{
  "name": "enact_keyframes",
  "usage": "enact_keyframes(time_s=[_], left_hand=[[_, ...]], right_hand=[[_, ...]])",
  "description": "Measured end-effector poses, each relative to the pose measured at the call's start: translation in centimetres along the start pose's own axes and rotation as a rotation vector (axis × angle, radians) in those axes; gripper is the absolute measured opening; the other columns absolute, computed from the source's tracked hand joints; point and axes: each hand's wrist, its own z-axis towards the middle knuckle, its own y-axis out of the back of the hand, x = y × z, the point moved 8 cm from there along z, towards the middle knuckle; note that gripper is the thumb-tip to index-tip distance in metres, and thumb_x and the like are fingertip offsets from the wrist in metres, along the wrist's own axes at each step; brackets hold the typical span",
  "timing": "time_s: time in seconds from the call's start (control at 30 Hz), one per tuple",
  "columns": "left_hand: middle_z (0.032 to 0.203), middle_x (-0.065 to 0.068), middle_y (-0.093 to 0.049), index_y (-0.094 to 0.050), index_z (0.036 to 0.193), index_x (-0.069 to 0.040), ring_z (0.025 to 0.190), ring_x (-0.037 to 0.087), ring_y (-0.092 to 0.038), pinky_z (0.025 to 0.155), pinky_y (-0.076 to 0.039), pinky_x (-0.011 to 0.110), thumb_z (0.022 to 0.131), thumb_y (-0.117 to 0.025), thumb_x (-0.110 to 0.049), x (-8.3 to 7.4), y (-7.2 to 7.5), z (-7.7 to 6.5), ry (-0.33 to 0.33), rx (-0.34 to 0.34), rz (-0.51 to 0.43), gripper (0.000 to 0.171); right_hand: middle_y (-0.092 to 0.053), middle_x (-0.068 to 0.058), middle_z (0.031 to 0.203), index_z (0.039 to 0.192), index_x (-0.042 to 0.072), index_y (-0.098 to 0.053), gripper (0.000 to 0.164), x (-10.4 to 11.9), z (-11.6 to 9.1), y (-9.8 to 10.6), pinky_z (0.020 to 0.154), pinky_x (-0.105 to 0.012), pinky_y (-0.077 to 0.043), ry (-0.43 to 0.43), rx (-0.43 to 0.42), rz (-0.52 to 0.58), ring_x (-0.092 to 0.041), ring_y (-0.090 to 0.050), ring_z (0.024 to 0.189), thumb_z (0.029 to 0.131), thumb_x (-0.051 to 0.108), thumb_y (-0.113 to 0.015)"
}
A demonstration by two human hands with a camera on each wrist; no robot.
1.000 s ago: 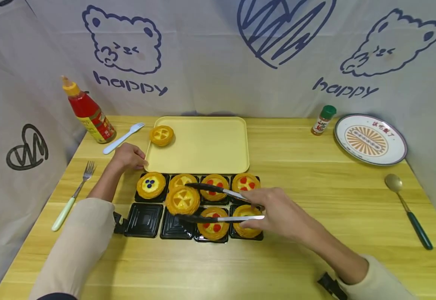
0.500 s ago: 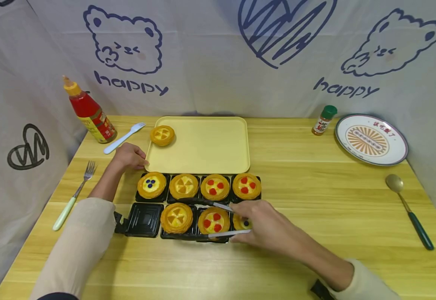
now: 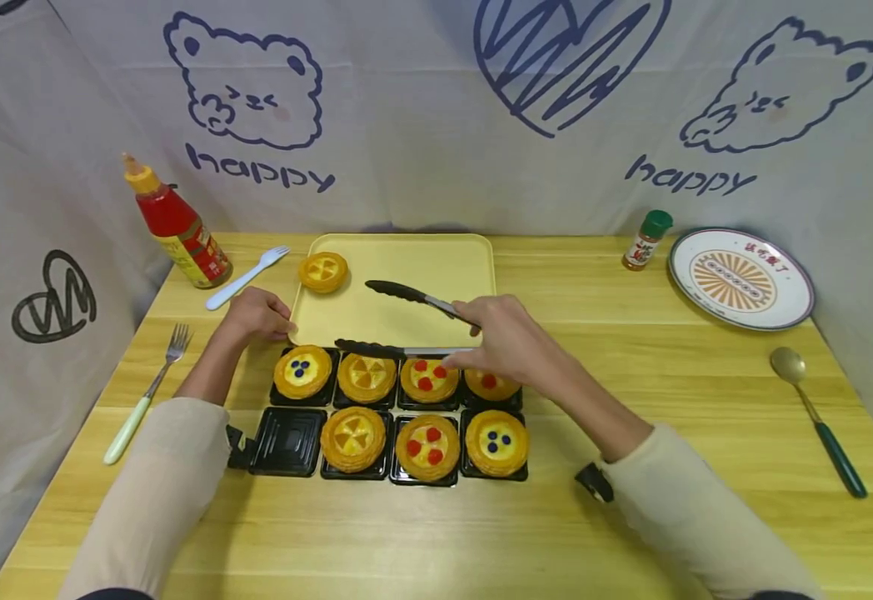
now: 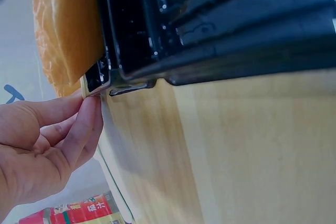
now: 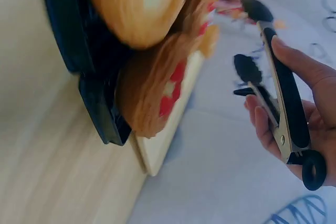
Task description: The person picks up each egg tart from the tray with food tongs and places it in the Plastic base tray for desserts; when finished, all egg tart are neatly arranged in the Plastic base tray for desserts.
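My left hand (image 3: pixel 259 315) pinches the near left corner of the yellow tray (image 3: pixel 421 275) between thumb and fingers, as the left wrist view also shows. My right hand (image 3: pixel 504 337) grips a pair of black-tipped tongs (image 5: pixel 286 85). Their two arms are spread with nothing between them, above the tray's near edge and the back row of tarts. One egg tart (image 3: pixel 323 272) with a fan-shaped topping lies at the tray's left end. In front, black plastic boxes hold several tarts, among them a fan-topped tart (image 3: pixel 353 439) in the front row. The front-left box (image 3: pixel 287 442) holds no tart.
To the left are a red sauce bottle (image 3: pixel 185 229), a pale blue fork (image 3: pixel 247 277) and a green-handled fork (image 3: pixel 148 392). At the right stand a spice jar (image 3: pixel 646 241), a patterned plate (image 3: pixel 740 280) and a spoon (image 3: pixel 819 421). A drawn-on cloth (image 3: pixel 406 117) hangs behind.
The tongs have lowered a fan-topped tart into the second front-row box and released it. My right hand has then moved up and away toward the tray. My left hand stays put.
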Motion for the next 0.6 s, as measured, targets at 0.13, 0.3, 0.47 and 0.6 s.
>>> enact_keyframes(time_s=[0.13,0.3,0.47,0.6], left_hand=[[0.069,0.004,-0.06,-0.059,0.099,0.015,0.054,0.004,-0.061,0.06,-0.058,0.026,0.083,-0.067,0.0,0.2,0.2,0.0,-0.003,-0.01,0.016,0.023],[0.072,0.005,-0.06,-0.059,0.099,0.015,0.055,0.005,-0.061,0.062,-0.059,0.025,0.083,-0.067,0.0,0.4,0.0,-0.1,0.005,-0.005,-0.003,0.023],[0.071,0.004,-0.06,-0.059,0.098,0.015,0.054,0.005,-0.062,0.061,-0.059,0.025,0.082,-0.068,0.001,0.1,0.1,0.0,-0.007,-0.012,-0.002,0.023],[0.069,0.004,-0.061,-0.06,0.097,0.016,0.053,0.004,-0.061,0.06,-0.059,0.025,0.081,-0.069,0.001,-0.1,0.1,0.2,-0.022,-0.008,0.002,0.024]], right_hand=[[-0.066,-0.015,0.118,0.131,0.002,-0.055,0.072,-0.5,4.7,-1.3,0.08,-0.032,-0.057,-0.039,0.062,-0.086,-0.025,-0.064,0.099,0.077,0.044,-0.076],[-0.065,-0.014,0.121,0.134,0.004,-0.053,0.075,-0.5,9.3,-2.7,0.083,-0.031,-0.054,-0.081,0.111,-0.151,-0.025,-0.062,0.103,0.077,0.049,-0.074],[-0.063,-0.012,0.122,0.133,0.005,-0.054,0.075,-0.4,12.0,-4.0,0.072,-0.027,-0.053,-0.149,0.132,-0.108,-0.022,-0.063,0.094,0.077,0.048,-0.075],[-0.065,-0.009,0.096,0.114,0.004,-0.064,0.057,-0.3,13.0,-4.4,0.051,-0.022,-0.041,-0.186,0.125,-0.086,-0.014,-0.052,0.058,0.077,0.046,-0.075]])
